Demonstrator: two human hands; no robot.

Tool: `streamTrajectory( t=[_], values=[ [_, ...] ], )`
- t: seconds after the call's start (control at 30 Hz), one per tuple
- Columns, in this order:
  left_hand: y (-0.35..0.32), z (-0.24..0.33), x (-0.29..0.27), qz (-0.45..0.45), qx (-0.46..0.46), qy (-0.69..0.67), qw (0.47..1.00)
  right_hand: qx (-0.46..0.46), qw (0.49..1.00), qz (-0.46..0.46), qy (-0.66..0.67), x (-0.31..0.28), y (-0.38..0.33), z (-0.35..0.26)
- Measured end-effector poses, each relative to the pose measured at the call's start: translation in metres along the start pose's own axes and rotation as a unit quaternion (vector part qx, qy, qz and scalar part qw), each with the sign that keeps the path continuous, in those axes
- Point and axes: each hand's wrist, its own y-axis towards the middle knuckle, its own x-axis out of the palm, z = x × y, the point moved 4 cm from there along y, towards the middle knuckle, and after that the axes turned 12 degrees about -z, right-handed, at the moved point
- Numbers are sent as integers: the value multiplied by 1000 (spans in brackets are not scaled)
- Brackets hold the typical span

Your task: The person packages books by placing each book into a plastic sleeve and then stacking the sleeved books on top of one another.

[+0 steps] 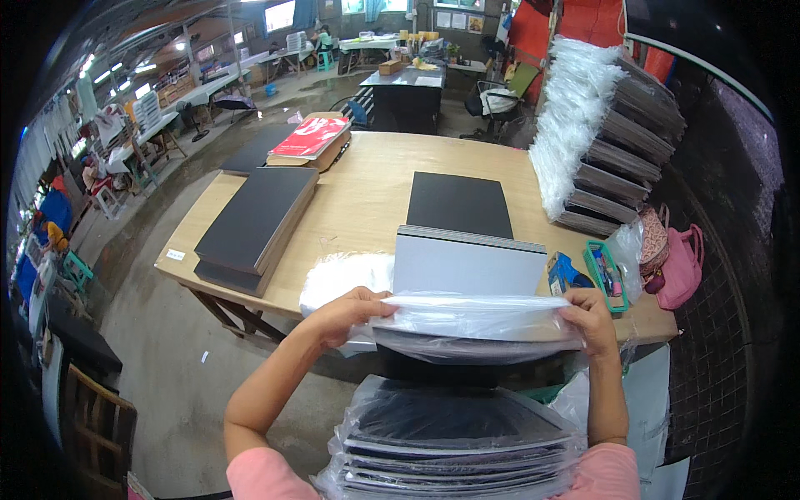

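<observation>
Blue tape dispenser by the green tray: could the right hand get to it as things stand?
Probably yes. The blue tape dispenser sits just beyond the right hand with nothing between them, but that hand grips the clear plastic bag.

On the pale wooden table (pixel 367 196) lay a flat black rectangular sheet (pixel 459 204), w/ a stack of dark boards (pixel 254 225) at the left end & a red-covered booklet on a cardboard box (pixel 310 138) behind it. At the right edge: blue tape dispenser (pixel 564 272), green plastic basket (pixel 606 275), pink handbag (pixel 682 267) (hanging just off the table).
</observation>
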Motion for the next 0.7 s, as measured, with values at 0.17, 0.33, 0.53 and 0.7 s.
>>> streamTrajectory(
  t=[0.17,0.33,0.53,0.7],
  values=[
    [-4,-92,-35,-107,-60,-305,945,47,950,-69,302,16,-33,79],
    [1,-236,-58,-62,-121,-313,940,107,946,1,306,4,-68,197],
    [-63,-413,-127,200,-105,-120,967,266,944,-49,190,43,-64,290],
    [-68,-236,-130,621,158,258,723,326,944,-9,51,-4,-89,337]
  ],
)
